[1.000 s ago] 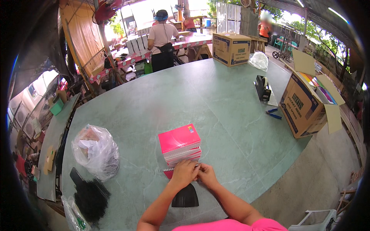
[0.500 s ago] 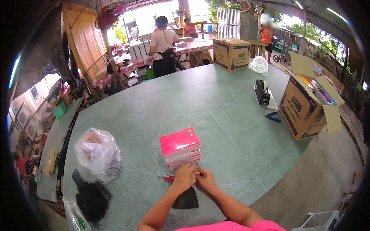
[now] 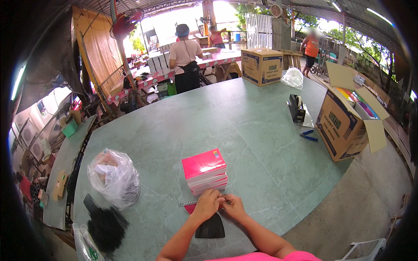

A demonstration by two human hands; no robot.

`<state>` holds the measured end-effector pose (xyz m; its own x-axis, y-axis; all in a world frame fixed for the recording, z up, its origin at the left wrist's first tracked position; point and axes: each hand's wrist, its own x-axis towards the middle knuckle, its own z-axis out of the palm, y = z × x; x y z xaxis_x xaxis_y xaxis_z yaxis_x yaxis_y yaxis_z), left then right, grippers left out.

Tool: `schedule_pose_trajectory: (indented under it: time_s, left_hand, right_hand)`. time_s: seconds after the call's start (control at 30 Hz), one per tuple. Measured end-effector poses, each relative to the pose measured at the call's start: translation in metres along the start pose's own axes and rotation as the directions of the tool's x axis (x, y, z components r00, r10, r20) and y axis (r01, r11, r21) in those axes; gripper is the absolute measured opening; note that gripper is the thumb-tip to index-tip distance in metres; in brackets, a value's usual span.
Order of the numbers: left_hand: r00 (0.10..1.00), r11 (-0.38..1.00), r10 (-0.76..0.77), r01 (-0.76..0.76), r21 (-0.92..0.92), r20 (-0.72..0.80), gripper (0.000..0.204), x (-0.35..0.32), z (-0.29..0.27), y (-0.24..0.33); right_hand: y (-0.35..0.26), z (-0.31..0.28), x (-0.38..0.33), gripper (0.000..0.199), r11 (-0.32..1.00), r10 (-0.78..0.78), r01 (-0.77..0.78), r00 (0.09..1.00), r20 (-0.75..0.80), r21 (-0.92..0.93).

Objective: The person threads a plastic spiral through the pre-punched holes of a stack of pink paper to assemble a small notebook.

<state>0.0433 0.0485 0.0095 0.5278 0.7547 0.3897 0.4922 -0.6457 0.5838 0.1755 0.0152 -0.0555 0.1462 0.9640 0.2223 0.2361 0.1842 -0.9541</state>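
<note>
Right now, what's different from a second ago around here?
Beyond the table, the person in orange has moved rightward and looks larger. No hold visibly changed: the left hand and right hand stay together at the spiral notebook; pink stack and plastic bag stayed put.

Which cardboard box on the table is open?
The box at right, its flaps spread and colourful contents showing; the far box has its top closed.

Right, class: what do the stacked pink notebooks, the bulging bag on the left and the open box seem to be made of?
Pink notebooks: likely glossy coated card covers, since the top one reflects glare, over pale paper edges.
Bag: probably thin, shiny plastic, being see-through and crinkled.
Open box: apparently matt cardboard, given its brown colour and stiff folded flaps.
</note>
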Motion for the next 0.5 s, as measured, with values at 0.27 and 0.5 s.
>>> schedule_pose_trajectory:
  time_s: [0.27, 0.5]
  left_hand:
    - [0.998, 0.994, -0.047, 0.042, -0.100, -0.045, 0.020, -0.002, -0.014, 0.000]
    - [1.000, 0.999, -0.010, 0.009, 0.040, 0.026, 0.019, -0.007, -0.017, -0.014]
  right_hand:
    - [-0.017, 0.000, 0.001, 0.013, 0.916, 0.113, -0.126, 0.992, 0.057, 0.380]
    - [-0.002, -0.008, 0.008, 0.017, 0.957, 0.018, -0.058, 0.990, 0.138, 0.285]
